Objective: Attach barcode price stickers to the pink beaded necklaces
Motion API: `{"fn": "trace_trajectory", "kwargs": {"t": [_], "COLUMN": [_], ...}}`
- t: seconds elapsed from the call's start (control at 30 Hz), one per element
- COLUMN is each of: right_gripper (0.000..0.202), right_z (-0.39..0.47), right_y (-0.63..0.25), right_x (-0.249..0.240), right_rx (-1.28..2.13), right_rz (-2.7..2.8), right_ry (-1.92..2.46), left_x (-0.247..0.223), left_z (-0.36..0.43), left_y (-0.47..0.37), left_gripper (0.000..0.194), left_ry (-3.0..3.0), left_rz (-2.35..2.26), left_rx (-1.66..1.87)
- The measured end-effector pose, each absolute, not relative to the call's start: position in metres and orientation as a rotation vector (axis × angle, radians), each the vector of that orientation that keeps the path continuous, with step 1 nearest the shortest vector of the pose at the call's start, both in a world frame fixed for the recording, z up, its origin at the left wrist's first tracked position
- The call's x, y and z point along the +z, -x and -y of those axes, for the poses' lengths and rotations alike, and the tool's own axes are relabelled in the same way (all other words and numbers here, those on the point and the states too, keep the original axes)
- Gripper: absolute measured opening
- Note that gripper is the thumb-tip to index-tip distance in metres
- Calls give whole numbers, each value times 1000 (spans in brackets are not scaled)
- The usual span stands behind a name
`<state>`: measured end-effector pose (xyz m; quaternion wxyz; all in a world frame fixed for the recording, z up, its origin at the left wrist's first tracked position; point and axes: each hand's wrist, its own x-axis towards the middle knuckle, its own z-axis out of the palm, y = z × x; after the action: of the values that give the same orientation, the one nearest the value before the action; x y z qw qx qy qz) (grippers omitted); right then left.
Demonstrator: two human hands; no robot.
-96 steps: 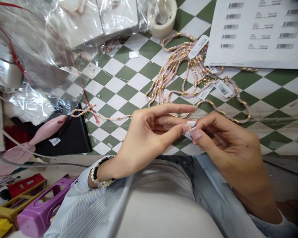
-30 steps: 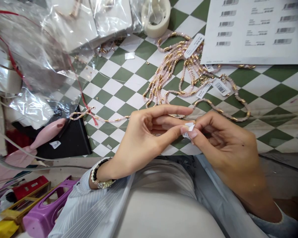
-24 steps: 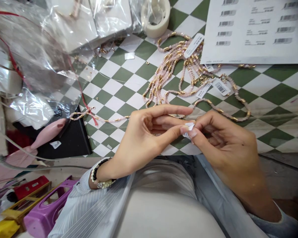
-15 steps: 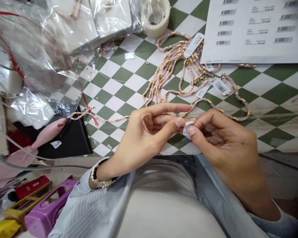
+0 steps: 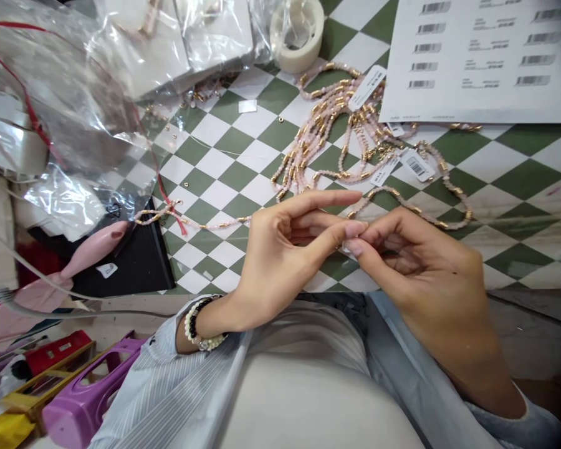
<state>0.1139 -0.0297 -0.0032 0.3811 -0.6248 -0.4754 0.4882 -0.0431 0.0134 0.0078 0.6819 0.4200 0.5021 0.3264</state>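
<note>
My left hand (image 5: 292, 255) and my right hand (image 5: 416, 274) meet fingertip to fingertip over the table's front part. Thumb and fingers of each pinch a small white price label (image 5: 346, 248), now almost wholly covered by them. The left index finger sticks out straight above the pinch. From behind the left hand a thin pink and gold bead strand (image 5: 219, 225) runs to the left. Beyond the fingers lies a heap of pink and gold bead necklaces (image 5: 315, 128), several with white tags, among them a barcode tag (image 5: 417, 164).
A sheet of barcode labels (image 5: 467, 93) lies at the back right. A roll of tape (image 5: 296, 56) and clear plastic bags (image 5: 98, 81) stand at the back left. Pink-handled pliers (image 5: 96, 249) rest on a black pad (image 5: 152, 262). A purple stool (image 5: 88, 393) is below left.
The fingertips have closed together over the label, which showed folded between them before and is now mostly hidden. My left hand has shifted slightly right.
</note>
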Motion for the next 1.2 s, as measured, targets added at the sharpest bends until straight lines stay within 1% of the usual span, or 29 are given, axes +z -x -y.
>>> {"fn": "trace_trajectory", "kwargs": {"t": [0.1,0.3,0.37,0.47,0.53,0.57,0.6,0.7,0.77,0.87,1.0,1.1,1.2], "right_gripper": [16,16,14,24,35,37,35,17,9,6,3,9,3], "right_z": [29,32,31,29,29,29,30,32,31,28,26,27,28], "right_y": [-117,-121,-124,-129,-132,-133,-133,-129,-125,-120,-116,-114,-112], "right_x": [0,2,3,6,8,10,12,15,16,13,6,2,-1], "right_rx": [1286,1347,1419,1561,1588,1565,1507,1268,1196,1272,1296,1338,1364], "right_rz": [1183,1111,1085,1059,1076,1092,1108,1177,1270,1348,1261,1225,1184], "right_ry": [1615,1621,1612,1588,1598,1607,1619,1612,1546,1424,1385,1390,1407], "left_x": [9,5,4,9,15,17,19,21,20,18,20,21,20], "left_z": [-15,-12,-9,-6,-7,-8,-10,-14,-15,-15,-13,-13,-14], "left_y": [45,44,43,44,47,49,51,56,56,55,54,54,52], "left_gripper": [25,31,26,22,22,23,25,33,36,36,35,35,33], "left_ry": [-944,-1067,-1130,-1186,-1197,-1196,-1191,-1152,-1136,-1140,-1171,-1197,-1202], "left_rz": [-1125,-1049,-1061,-1079,-1095,-1097,-1094,-1064,-1065,-1090,-1108,-1113,-1122], "left_rx": [722,819,862,921,973,989,987,884,836,831,845,849,863]}}
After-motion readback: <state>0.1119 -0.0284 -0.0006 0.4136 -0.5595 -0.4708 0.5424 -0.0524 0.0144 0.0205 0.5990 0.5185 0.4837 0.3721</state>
